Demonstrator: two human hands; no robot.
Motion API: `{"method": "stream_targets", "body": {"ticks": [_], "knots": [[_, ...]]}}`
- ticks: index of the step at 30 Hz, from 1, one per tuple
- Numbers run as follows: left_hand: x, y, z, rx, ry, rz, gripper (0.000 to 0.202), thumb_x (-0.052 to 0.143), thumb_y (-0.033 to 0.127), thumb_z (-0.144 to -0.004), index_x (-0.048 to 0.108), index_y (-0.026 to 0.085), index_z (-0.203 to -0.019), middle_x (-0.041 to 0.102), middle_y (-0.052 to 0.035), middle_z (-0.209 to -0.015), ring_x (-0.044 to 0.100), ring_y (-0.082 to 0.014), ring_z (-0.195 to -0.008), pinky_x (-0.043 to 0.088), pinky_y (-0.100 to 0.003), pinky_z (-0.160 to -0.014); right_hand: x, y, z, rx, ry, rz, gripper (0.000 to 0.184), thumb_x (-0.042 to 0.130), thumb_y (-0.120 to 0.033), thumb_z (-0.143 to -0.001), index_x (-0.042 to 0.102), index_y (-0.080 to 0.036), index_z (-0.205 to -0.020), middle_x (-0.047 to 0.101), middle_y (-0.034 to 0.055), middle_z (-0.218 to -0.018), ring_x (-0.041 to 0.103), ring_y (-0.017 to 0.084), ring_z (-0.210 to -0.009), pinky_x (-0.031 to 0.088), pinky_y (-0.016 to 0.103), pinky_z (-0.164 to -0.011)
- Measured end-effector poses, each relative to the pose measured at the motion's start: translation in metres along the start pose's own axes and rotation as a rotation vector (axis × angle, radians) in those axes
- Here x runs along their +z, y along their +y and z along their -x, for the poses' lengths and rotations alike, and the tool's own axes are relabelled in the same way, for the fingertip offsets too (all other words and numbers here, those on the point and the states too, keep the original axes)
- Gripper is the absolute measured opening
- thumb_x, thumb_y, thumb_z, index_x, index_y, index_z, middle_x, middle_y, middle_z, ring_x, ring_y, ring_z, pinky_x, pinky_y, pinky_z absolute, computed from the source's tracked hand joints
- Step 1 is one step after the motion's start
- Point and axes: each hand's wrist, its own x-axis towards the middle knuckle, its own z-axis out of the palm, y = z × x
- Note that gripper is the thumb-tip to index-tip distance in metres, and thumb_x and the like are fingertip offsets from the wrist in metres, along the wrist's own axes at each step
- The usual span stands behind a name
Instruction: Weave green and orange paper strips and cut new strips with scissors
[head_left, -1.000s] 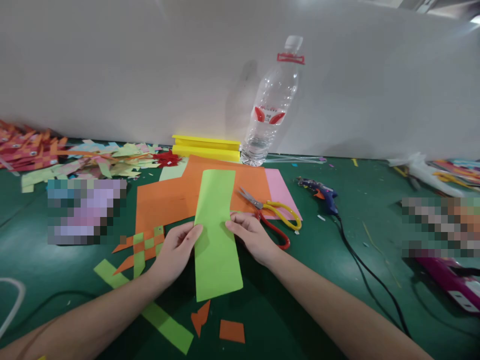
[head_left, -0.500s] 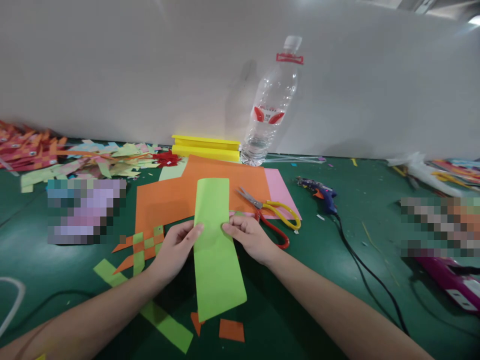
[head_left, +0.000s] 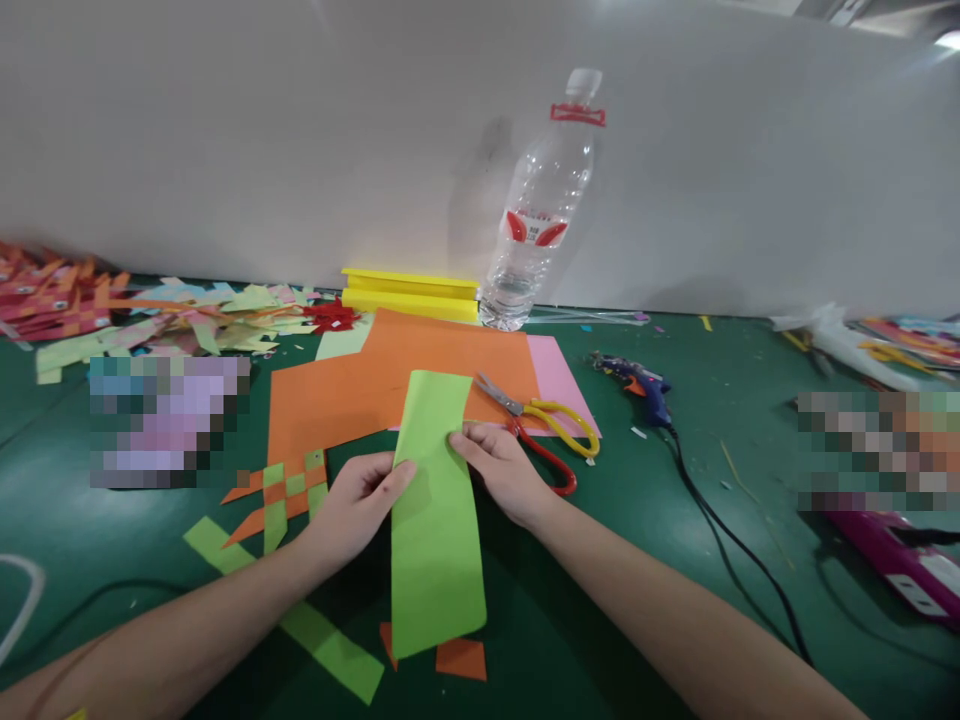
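Note:
A long light-green paper strip (head_left: 436, 520) lies lengthwise in front of me over the green table (head_left: 675, 560). My left hand (head_left: 360, 505) pinches its left edge with thumb on top. My right hand (head_left: 502, 470) grips the right edge a little farther up. The strip's far end rests on an orange sheet (head_left: 352, 390). Red-and-yellow scissors (head_left: 544, 430) lie just right of my right hand.
A woven orange-and-green piece (head_left: 289, 490) lies left of my left hand, a loose green strip (head_left: 300, 620) and orange scraps (head_left: 459, 658) near me. A pink sheet (head_left: 559, 375), plastic bottle (head_left: 538, 215), yellow stack (head_left: 411, 292), glue gun (head_left: 637, 385) with cord, and scrap piles (head_left: 180, 320) lie around.
The green strip has slid toward me, its far end drawing back over the orange sheet. Both hands kept hold and shifted slightly along its edges.

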Motion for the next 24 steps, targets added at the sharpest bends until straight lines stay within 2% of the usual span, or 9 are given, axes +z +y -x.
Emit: {"method": "stream_targets", "body": {"ticks": [4, 8, 11, 15, 20, 24], "knots": [[-0.0005, -0.0014, -0.0002, 0.005, -0.027, 0.016, 0.038, 0.053, 0.049, -0.08, 0.058, 0.016, -0.062, 0.054, -0.001, -0.056, 0.049, -0.014, -0.051, 0.04, -0.024, -0.049, -0.001, -0.0025, 0.0005, -0.007, -0.035, 0.04, 0.039, 0.063, -0.055, -0.071, 0.051, -0.019, -0.065, 0.049, -0.0009, -0.063, 0.049, 0.014, -0.063, 0.045, 0.029, -0.066], [-0.0006, 0.0007, -0.0015, -0.007, -0.042, 0.079, 0.037, 0.05, 0.049, -0.082, 0.059, 0.015, -0.07, 0.058, -0.0025, -0.065, 0.053, -0.0155, -0.058, 0.043, -0.026, -0.055, -0.0033, -0.003, 0.0006, -0.052, -0.056, 0.145, 0.038, 0.059, -0.054, -0.076, 0.055, -0.018, -0.065, 0.051, 0.0, -0.066, 0.049, 0.013, -0.064, 0.043, 0.027, -0.063], [0.0002, 0.0027, -0.002, -0.014, 0.012, 0.044, 0.038, 0.05, 0.049, -0.081, 0.053, 0.016, -0.064, 0.051, 0.0009, -0.058, 0.047, -0.0131, -0.053, 0.039, -0.024, -0.05, -0.0041, -0.0022, 0.0004, -0.065, -0.065, 0.157, 0.038, 0.059, -0.053, -0.077, 0.056, -0.017, -0.064, 0.052, 0.0001, -0.068, 0.048, 0.012, -0.063, 0.041, 0.027, -0.062], [0.001, 0.0024, -0.0021, -0.016, 0.067, -0.011, 0.038, 0.05, 0.047, -0.082, 0.047, 0.017, -0.059, 0.039, 0.0041, -0.054, 0.037, -0.01, -0.049, 0.03, -0.021, -0.045, -0.0034, 0.0003, 0.0001, -0.025, -0.05, 0.044, 0.035, 0.063, -0.051, -0.074, 0.055, -0.018, -0.065, 0.051, -0.0015, -0.064, 0.048, 0.012, -0.061, 0.042, 0.028, -0.065], [0.0005, -0.0005, -0.0017, -0.034, -0.007, 0.012, 0.036, 0.048, 0.047, -0.083, 0.055, 0.016, -0.064, 0.049, 0.0011, -0.058, 0.045, -0.0126, -0.053, 0.037, -0.023, -0.05, -0.0039, 0.0022, 0.0004, -0.026, -0.047, 0.024, 0.032, 0.063, -0.048, -0.075, 0.058, -0.018, -0.066, 0.054, -0.0005, -0.067, 0.052, 0.013, -0.065, 0.043, 0.029, -0.067], [-0.0004, -0.0029, -0.0027, -0.045, 0.05, 0.025, 0.036, 0.052, 0.049, -0.081, 0.06, 0.017, -0.069, 0.058, -0.0012, -0.064, 0.052, -0.0155, -0.059, 0.042, -0.025, -0.055, -0.0053, 0.0011, 0.0007, -0.012, -0.108, 0.042, 0.03, 0.063, -0.045, -0.077, 0.061, -0.017, -0.068, 0.056, 0.0, -0.068, 0.052, 0.013, -0.065, 0.042, 0.027, -0.063]]}}
